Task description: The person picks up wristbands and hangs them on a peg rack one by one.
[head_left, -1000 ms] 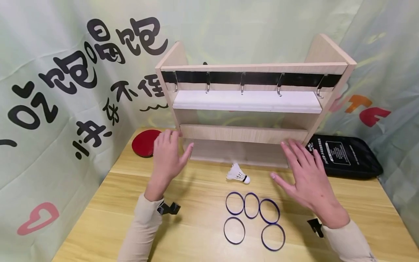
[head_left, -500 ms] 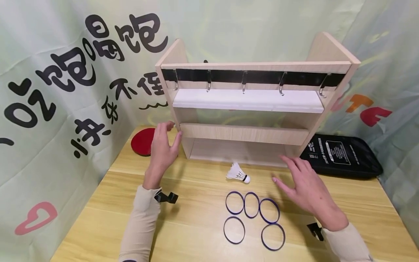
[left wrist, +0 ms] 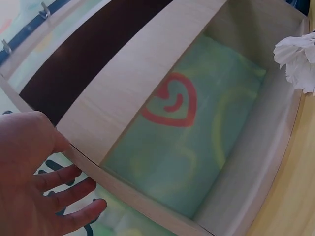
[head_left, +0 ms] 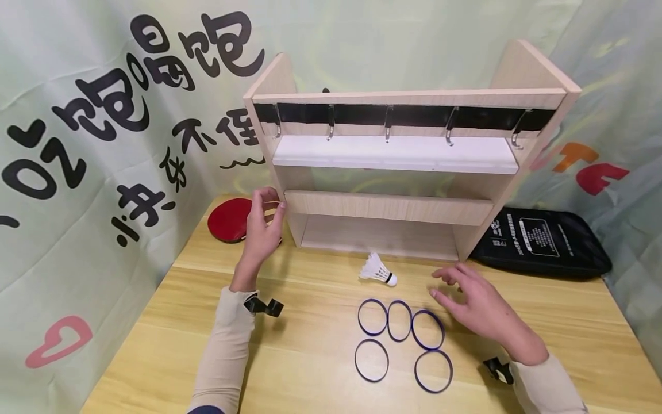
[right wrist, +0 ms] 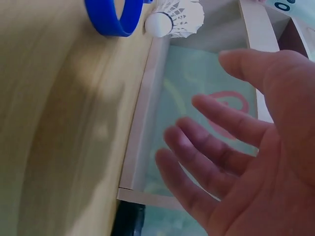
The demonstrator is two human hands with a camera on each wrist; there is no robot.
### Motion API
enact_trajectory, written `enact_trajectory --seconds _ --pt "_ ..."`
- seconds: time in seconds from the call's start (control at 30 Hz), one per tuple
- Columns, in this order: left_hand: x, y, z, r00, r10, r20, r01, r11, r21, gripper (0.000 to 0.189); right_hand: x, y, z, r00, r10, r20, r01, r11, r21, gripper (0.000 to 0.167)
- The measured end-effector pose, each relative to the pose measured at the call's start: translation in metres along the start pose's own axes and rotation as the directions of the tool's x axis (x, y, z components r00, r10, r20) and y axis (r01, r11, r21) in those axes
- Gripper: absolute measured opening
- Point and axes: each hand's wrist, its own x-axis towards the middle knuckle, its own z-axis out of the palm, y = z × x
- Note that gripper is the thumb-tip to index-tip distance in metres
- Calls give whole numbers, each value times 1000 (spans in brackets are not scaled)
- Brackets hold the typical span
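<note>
A light wood shelf rack (head_left: 388, 207) with a row of metal hooks on a black strip stands at the back of the table. My left hand (head_left: 264, 233) is at its left side panel; in the left wrist view the thumb (left wrist: 60, 142) meets the panel's edge and the other fingers spread loosely outside it. In front of the rack lies a white shuttlecock (head_left: 377, 270). My right hand (head_left: 481, 302) hovers to its right, fingers loosely bent and holding nothing. Several dark blue rings (head_left: 426, 329) lie on the table between the hands.
Behind my left hand lies a red table tennis bat (head_left: 230, 221), partly hidden. A black zipped case (head_left: 543, 244) sits right of the rack. The wooden table (head_left: 310, 356) is bounded by printed curtains (head_left: 155, 253) behind and at both sides.
My left hand has moved to the rack's left side panel, its thumb coming near the edge. My right hand has drawn back from the rack and its fingers have bent. The view has shifted slightly.
</note>
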Motion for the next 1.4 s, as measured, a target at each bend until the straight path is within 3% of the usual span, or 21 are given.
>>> enact_trajectory --seconds 0.2,0.33,0.43,0.93,1.1,1.4 --pt "2 -4 4 999 -1 -39 -2 998 -70 30 2 6 8 992 -18 125 6 995 95 20" --pt "1 -4 6 998 10 -61 -16 996 -93 29 2 7 11 967 0 255 -34 991 130 17" --pt "0 -4 6 997 20 -68 -26 996 -86 29 1 7 11 953 12 304 -54 990 130 14" --pt "-1 -5 7 995 38 -87 -45 995 -90 28 -1 8 8 933 25 360 -70 991 112 14" --pt "0 -4 7 996 39 -84 -46 995 -84 29 -2 10 6 930 1 367 -74 980 183 13" --pt "-1 -5 6 996 38 -75 -44 996 -76 30 -2 14 -2 938 -73 338 -57 932 359 9"
